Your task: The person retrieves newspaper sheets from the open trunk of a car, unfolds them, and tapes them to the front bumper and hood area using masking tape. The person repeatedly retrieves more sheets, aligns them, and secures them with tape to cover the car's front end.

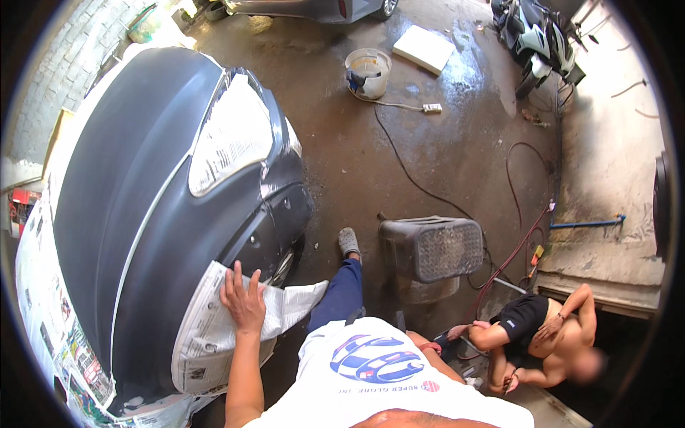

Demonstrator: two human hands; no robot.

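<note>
My left hand (pixel 243 297) lies with fingers spread on a sheet of newspaper (pixel 202 324) against the front of a car (pixel 153 221). The sheet covers the other headlight area, and a loose end of it (pixel 296 303) sticks out toward my leg. The car's hood and bumper are matte dark grey. More newspaper covers the far headlight (pixel 232 139), and paper is wrapped along the car's left side. Of my right arm, only a part shows beside my white shirt (pixel 378 364); its hand cannot be made out.
A dark plastic stool (pixel 432 248) stands right of my foot. Further off are a bucket (pixel 369 75), a white slab (pixel 423 50), a power strip (pixel 432 108) and a motorcycle (pixel 539 46). A red hose (pixel 524 239) and cables cross the floor. Another person (pixel 542 328) sits at the lower right.
</note>
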